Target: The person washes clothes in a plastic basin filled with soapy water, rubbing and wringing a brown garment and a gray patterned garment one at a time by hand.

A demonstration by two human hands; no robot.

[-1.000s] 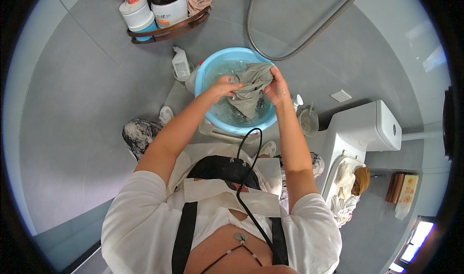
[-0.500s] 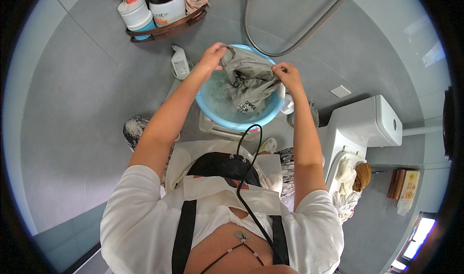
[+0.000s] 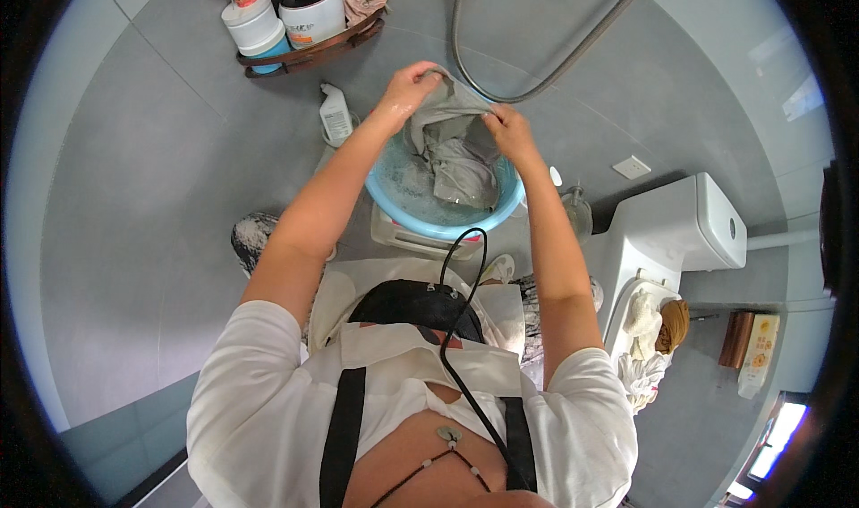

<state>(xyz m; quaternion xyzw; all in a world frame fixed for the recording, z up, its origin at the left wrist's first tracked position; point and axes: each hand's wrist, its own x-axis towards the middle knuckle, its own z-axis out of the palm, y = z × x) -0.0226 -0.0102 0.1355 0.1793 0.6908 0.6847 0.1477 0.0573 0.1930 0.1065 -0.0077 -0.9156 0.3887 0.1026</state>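
A wet grey garment (image 3: 461, 170) hangs from both hands into a light blue basin (image 3: 407, 219) of bubbly water. My left hand (image 3: 410, 92) pinches its upper edge above the basin's far left rim. Gripping the same edge a little lower and to the right is my right hand (image 3: 509, 132). Between the two hands the cloth is stretched, and its lower part lies crumpled in the water. Which kind of garment it is, I cannot tell.
A white bottle (image 3: 335, 116) stands left of the basin. Above it a brown corner shelf (image 3: 313, 58) holds tubs and a pink cloth. A metal shower hose (image 3: 537, 87) loops behind. At right is a white toilet (image 3: 667, 217) with clothes on its lid (image 3: 642, 329).
Both hands have risen, the left moving slightly right and the right moving inward, closer together. The garment's upper edge is lifted higher, and its printed part no longer shows.
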